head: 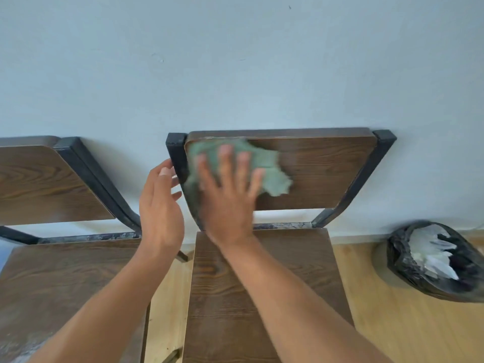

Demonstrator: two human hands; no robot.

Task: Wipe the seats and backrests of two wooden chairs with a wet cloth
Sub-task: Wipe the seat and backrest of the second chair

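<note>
A plain indoor room, likely in a home or a small office; the view does not settle which. A bare pale blue painted wall [235, 61], scuffed in spots, rises behind where the right hand [227, 195] presses. 2 wood-grain chairs on worn dark metal frames stand against it: one chair [322, 174] under the grip, a second chair [52, 184] to its left. Light wood-look flooring [392, 323] runs below, and right of the grip sits a bin [408, 271] lined with a black bag holding crumpled white plastic.
</note>
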